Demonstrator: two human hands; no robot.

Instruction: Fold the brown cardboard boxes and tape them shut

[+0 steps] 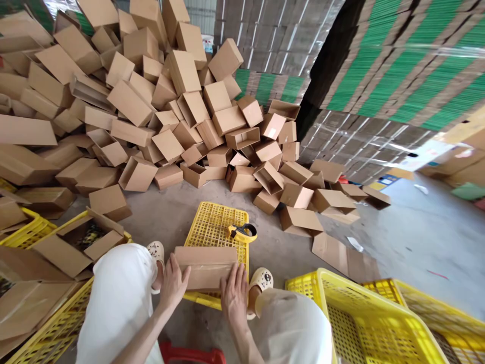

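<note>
A closed brown cardboard box (206,268) lies across an upturned yellow plastic crate (212,217) between my feet. Clear tape seems to run along its top. At the box's left end my left hand (173,283) rests with its fingers stretched out against the edge. My right hand (235,293) lies over the right end, its fingers extended and flat on the cardboard. A yellow tape dispenser (238,233) with a black ring sits on the crate just beyond the box, touched by neither hand.
A large heap of cardboard boxes (182,71) rises ahead. Yellow baskets (322,288) stand to my right. On the left, an open carton (64,253) with dark contents rests on another yellow basket. Stacks of flattened cardboard (409,60) line the right back. Beneath me shows a red stool (193,353).
</note>
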